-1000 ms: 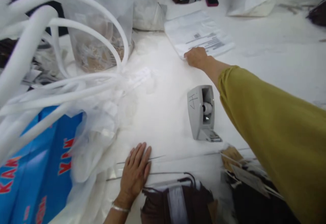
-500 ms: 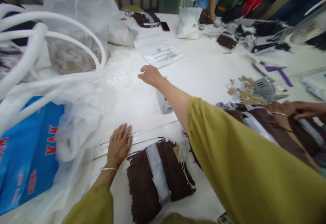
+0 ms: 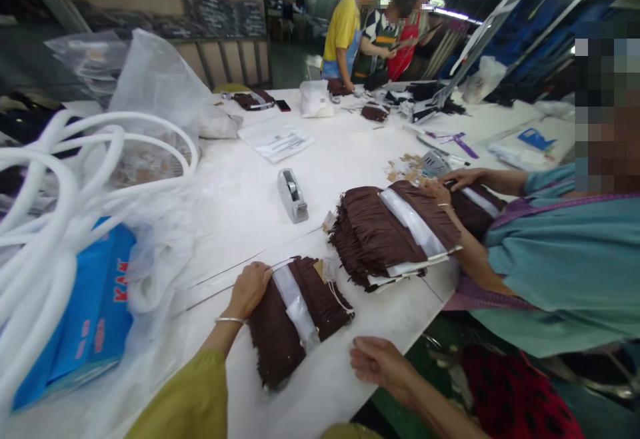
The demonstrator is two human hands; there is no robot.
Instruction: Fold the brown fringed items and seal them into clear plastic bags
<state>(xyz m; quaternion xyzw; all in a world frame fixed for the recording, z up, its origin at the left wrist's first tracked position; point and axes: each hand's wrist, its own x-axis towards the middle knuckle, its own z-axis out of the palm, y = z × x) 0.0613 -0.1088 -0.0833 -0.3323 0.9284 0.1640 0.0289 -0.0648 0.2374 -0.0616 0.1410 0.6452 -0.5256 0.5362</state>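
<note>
My left hand (image 3: 249, 288) rests curled on the far left corner of a brown fringed bundle (image 3: 295, 318) with a clear band round its middle, lying on the white table (image 3: 330, 159). Beside that hand lies a flat clear plastic sleeve (image 3: 220, 286). My right hand (image 3: 381, 364) lies loosely curled on the table's near edge, just right of the bundle, with nothing in it. A grey tape dispenser (image 3: 292, 195) stands farther back.
A co-worker's hands (image 3: 453, 186) press on a larger stack of brown fringed bundles (image 3: 395, 232) to the right. White tubing (image 3: 65, 186), a blue carton (image 3: 85, 319) and plastic bags crowd the left. Printed sheets (image 3: 276, 138) lie at mid table; other people work at the far end.
My right arm has drawn back from the far printed sheets to the table's near edge. My left hand slid from the clear sleeve onto the brown bundle. The view has lifted to show the room.
</note>
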